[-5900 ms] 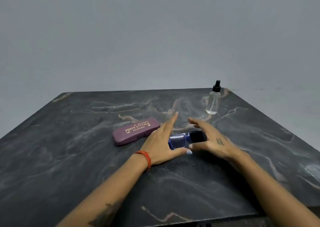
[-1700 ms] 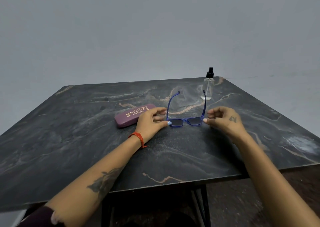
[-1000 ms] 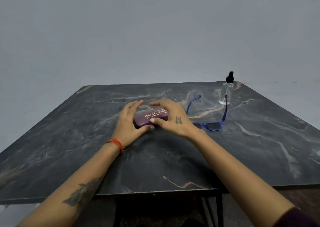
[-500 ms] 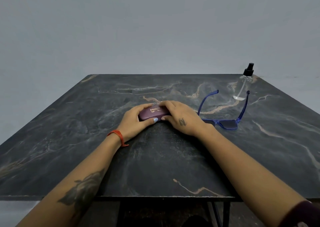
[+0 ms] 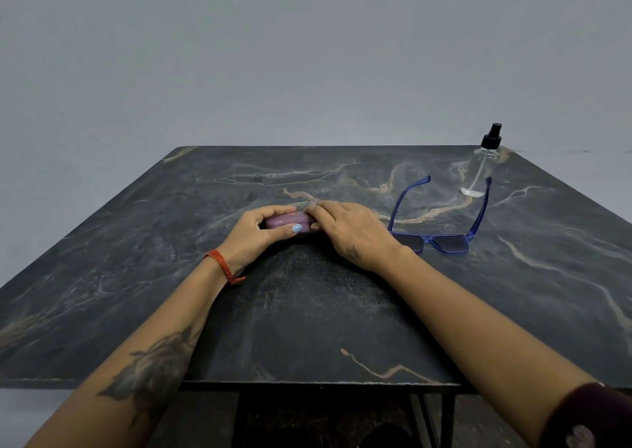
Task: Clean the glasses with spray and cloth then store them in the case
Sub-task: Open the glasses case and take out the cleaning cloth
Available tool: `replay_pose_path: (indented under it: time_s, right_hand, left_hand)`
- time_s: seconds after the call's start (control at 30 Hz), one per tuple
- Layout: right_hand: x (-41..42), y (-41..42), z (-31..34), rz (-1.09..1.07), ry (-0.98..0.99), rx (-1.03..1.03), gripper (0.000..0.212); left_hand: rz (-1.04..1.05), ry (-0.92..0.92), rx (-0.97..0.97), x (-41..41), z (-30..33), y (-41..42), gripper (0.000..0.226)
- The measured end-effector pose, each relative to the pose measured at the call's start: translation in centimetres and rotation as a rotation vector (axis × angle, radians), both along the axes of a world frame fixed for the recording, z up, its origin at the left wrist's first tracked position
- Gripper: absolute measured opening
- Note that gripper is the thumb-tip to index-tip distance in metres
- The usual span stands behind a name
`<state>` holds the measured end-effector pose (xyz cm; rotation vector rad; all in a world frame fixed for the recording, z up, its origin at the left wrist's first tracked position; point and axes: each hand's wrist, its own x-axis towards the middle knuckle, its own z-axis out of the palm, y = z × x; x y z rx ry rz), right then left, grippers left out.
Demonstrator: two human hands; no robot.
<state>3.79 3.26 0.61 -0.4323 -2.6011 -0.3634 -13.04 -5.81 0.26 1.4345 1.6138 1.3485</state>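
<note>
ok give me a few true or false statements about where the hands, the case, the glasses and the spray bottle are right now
1. Both hands, the left hand and the right hand, grip the small maroon hard glasses case. True.
2. The blue-framed plastic glasses with dark lenses lie folded inside the case. False: they rest on the dark marble-patterned table to the right of the right hand, temples unfolded.
3. The clear plastic spray bottle with a black nozzle stands upright near the table's far right corner. True.
4. The right hand holds the spray bottle. False: the bottle stands untouched, apart from both hands.
5. A cleaning cloth lies beside the glasses. False: no cloth is in view.
</note>
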Motion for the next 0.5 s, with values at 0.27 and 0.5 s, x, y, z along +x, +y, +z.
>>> replay_pose_path:
  time_s: [0.27,0.5]
  right_hand:
    - [-0.32,0.26,-0.40,0.017,0.067,0.072,0.041]
    - [-0.86,0.91,0.27,-0.012,0.215,-0.101,0.039]
  left_hand:
    - [-0.052,-0.010,0.005,-0.13,-0.09,-0.03,0.053]
    - [-0.117,0.042,0.046,-0.02,-0.82,-0.31,0.096]
